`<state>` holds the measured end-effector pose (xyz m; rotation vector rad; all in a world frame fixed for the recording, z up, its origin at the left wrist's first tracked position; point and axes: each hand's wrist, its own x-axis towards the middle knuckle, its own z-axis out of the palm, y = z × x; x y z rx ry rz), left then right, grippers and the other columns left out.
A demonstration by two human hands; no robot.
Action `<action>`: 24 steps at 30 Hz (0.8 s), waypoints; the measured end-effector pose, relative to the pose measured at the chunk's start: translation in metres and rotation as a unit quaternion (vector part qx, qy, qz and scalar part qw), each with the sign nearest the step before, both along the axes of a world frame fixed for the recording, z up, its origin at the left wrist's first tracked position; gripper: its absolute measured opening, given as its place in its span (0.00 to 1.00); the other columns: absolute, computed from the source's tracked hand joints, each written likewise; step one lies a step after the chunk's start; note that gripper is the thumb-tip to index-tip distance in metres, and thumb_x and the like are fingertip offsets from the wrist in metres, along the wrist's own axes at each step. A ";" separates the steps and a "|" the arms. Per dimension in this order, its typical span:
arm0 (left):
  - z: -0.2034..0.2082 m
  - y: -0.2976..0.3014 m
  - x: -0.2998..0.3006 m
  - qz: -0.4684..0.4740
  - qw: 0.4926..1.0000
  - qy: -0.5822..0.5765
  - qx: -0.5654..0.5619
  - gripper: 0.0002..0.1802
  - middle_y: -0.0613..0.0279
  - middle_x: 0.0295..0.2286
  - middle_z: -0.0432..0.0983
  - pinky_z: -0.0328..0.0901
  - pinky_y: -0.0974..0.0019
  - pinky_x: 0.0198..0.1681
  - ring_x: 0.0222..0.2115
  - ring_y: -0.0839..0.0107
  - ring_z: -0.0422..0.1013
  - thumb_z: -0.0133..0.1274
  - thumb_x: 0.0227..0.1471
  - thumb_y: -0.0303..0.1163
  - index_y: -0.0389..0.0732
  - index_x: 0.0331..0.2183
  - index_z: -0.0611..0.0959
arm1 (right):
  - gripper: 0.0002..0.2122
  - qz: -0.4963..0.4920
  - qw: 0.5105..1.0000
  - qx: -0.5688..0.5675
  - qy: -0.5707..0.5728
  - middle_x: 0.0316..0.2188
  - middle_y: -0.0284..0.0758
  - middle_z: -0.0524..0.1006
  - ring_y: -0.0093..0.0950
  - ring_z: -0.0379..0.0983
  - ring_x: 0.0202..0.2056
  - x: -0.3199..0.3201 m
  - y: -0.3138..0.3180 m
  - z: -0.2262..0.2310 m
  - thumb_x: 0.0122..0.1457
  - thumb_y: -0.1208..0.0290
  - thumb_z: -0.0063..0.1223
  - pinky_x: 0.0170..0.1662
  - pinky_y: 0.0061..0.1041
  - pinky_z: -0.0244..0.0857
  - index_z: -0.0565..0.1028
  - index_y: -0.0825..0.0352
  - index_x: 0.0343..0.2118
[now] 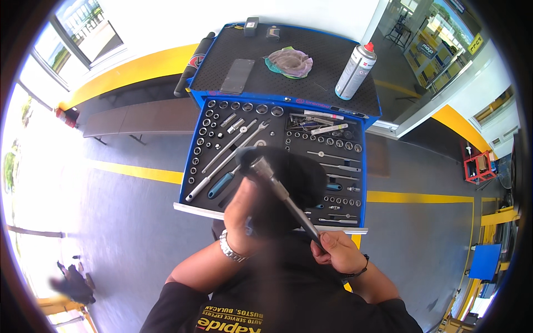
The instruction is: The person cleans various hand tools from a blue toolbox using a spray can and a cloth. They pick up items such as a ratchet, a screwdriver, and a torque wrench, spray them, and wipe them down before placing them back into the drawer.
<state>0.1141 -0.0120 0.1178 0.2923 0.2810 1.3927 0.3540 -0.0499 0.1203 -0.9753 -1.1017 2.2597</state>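
Right hand (pixel 337 252) clamped on the lower end of a long silver metal bar tool with a dark shaft and a socket-like head (pixel 290 202); thumb on top, fingers wrapped round. Bar slants up and left, held in the air over the near edge of the drawer, silver head end uppermost. Left hand (pixel 239 216) raised beside that head end, left of it; fingers hidden behind a blurred black rounded shape (pixel 300 172), so can't tell if its grip is open or closed, or on what. Silver metal-link watch (pixel 231 247) on left wrist, thin black bracelet (pixel 362 267) on right.

Below: open blue-rimmed drawer with black lining (pixel 266 125). Silver sockets line its left edge and far edge. Long silver ratchet bar (pixel 222 160) lies slanted in the left half, teal-handled long silver wrench (pixel 222 184) next to it. Far right corner: compartment with loose small metal bits and pen-like white tubes (pixel 328 129). More small sockets and slim silver bars along the right side.

Black-matted blue cabinet top (pixel 311 44) behind: white spray can with red cap (pixel 355 72) upright by the right edge, crumpled greyish-pink cloth (pixel 290 61) mid-top, flat dark grey rectangle (pixel 237 76) near the front left corner, small dark box (pixel 251 26) at the far edge.
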 end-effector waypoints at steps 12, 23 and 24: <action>0.025 0.029 0.025 0.293 0.824 0.460 0.152 0.17 0.63 0.35 0.74 0.66 0.73 0.36 0.32 0.78 0.69 0.47 0.63 0.37 0.34 0.46 0.71 | 0.14 -0.166 0.843 0.427 -0.280 0.18 0.40 0.71 0.37 0.70 0.21 -0.043 -0.008 -0.008 0.65 0.62 0.50 0.26 0.29 0.61 0.73 0.70 0.30; 0.051 0.036 0.015 0.230 0.966 0.108 -0.038 0.23 0.56 0.20 0.70 0.67 0.62 0.31 0.23 0.63 0.68 0.39 0.65 0.49 0.38 0.32 0.74 | 0.12 -0.204 0.681 0.617 -0.338 0.21 0.42 0.72 0.41 0.69 0.21 -0.053 0.008 -0.010 0.60 0.65 0.57 0.26 0.33 0.61 0.73 0.71 0.32; 0.056 0.038 0.013 0.218 0.971 0.081 -0.063 0.24 0.58 0.19 0.67 0.65 0.62 0.30 0.22 0.64 0.66 0.40 0.64 0.48 0.39 0.26 0.74 | 0.12 -0.197 0.708 0.598 -0.321 0.21 0.40 0.72 0.38 0.68 0.21 -0.052 0.009 -0.009 0.61 0.64 0.57 0.26 0.32 0.60 0.73 0.71 0.32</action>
